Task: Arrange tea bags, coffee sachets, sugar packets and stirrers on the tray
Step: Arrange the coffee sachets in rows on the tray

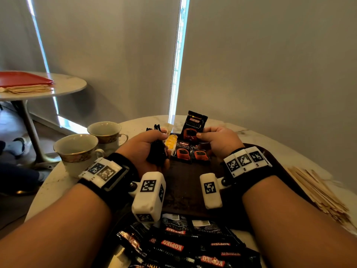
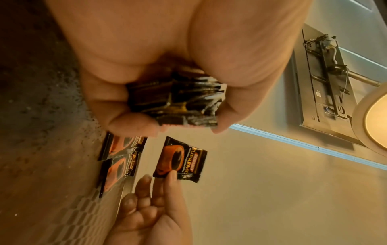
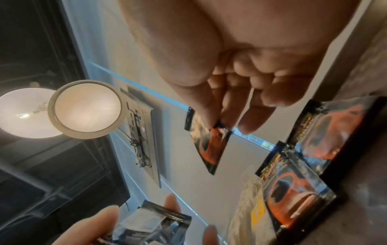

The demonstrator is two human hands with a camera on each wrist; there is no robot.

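My left hand grips a stack of black coffee sachets above the left part of the dark brown tray. My right hand pinches one black-and-orange coffee sachet by its lower edge and holds it upright over the tray's far end; the same sachet hangs from thumb and finger in the right wrist view. Two coffee sachets lie side by side on the tray below it. A yellow tea bag lies just left of them.
Two gold-rimmed cups stand on the marble table at the left. A pile of coffee sachets lies at the near edge. Wooden stirrers are heaped right of the tray. A second table with a red tray stands at far left.
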